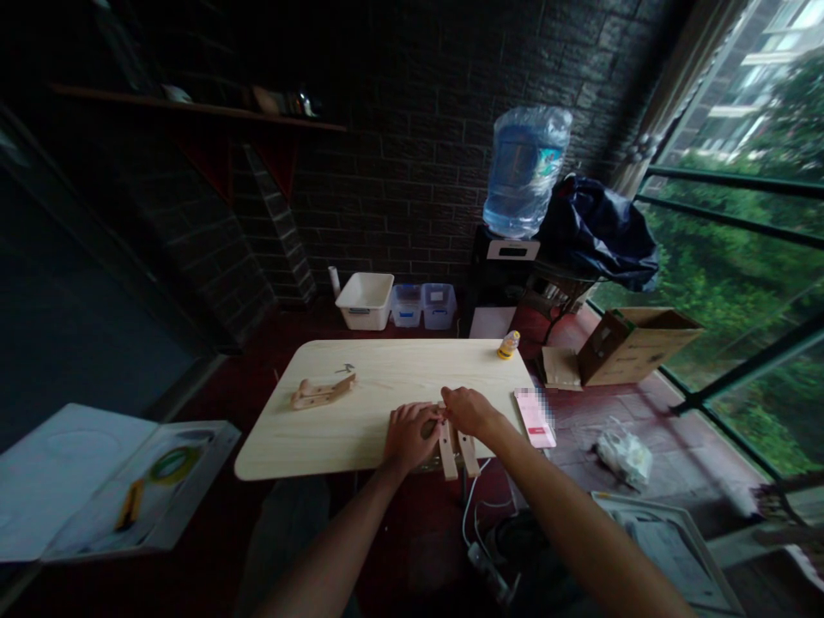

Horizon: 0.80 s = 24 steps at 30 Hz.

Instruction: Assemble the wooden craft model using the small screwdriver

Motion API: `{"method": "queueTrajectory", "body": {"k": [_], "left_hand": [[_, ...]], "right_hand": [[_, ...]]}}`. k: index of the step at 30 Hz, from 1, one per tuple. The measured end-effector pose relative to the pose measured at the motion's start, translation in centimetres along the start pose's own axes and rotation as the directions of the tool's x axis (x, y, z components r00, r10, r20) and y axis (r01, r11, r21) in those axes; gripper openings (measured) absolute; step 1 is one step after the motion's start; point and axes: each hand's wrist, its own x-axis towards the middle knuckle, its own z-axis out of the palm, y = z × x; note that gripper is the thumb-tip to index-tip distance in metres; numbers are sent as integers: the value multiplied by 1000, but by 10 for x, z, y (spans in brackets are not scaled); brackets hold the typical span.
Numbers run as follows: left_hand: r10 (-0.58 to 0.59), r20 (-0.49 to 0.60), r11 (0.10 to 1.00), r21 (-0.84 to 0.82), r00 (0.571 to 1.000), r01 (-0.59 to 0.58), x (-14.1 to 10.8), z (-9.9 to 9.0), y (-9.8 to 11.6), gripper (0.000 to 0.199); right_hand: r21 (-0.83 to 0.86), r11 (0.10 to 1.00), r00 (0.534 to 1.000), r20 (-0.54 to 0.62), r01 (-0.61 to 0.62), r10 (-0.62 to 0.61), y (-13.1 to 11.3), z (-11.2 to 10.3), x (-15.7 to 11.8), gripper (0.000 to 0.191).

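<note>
Your left hand [408, 435] and right hand [468, 410] both grasp the wooden slats [456, 452] at the table's [335, 429] near edge.

Two pale wooden slats [456, 450] lie side by side, overhanging the table's near edge.

A water cooler bottle [524, 172] is standing against the brick wall [412, 154]. An open cardboard box [634, 342] is lying by the window, and three plastic bins [396, 302] are sitting behind the table [322, 429].
</note>
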Motion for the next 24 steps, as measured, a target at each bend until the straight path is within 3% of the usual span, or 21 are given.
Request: {"method": "queueTrajectory", "body": {"k": [4,9,13,18,24], "left_hand": [[-6,6,1000,5,1000,6,0,-1,3,16],[-2,-13,1000,9,1000,2,-1,-2,6,16],[6,-11,1000,13,1000,-6,-1,-1,5,15],[8,-7,1000,16,1000,-7,-2,-2,3,17],[-5,-24,1000,19,1000,5,-4,-3,4,17]], "right_hand": [[12,998,998,3,-67,67,-2,-8,-6,34],[-10,1000,1000,-21,-7,6,-2,-13,-15,28],[-31,999,999,-30,39,-39,0,-6,-13,27],[-16,1000,999,-41,-25,24,-2,5,-7,32],[46,999,1000,-24,-11,12,0,1,-12,32]]}}
